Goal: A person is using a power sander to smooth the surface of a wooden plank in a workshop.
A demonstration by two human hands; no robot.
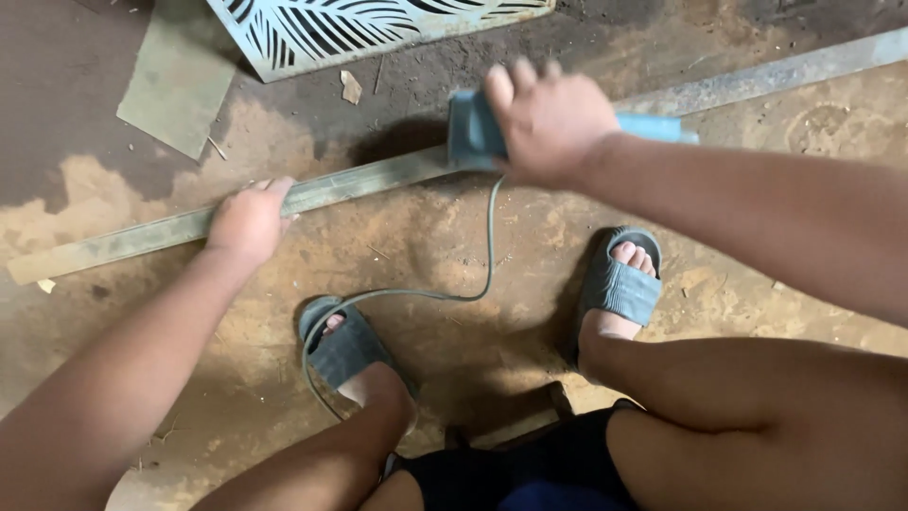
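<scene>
Head view shows my right hand [544, 118] clenched over a blue corded power sander [473, 131], which sits on a long, flat, grey-green wooden strip [359, 185] lying on the dusty brown floor [454, 237]. The strip's long axis runs from the floor's left edge up toward its right edge, passing under the sander. My left hand [248, 220] rests on the strip well to the left of the tool, fingers curled over its far edge, pressing rather than gripping. The sander's grey cord [430, 295] loops down between my grey slippers [619, 284]. A white cut-out leaf-pattern panel [359, 26] and a flat green offcut [178, 78] lie beyond, clear of the strip.
</scene>
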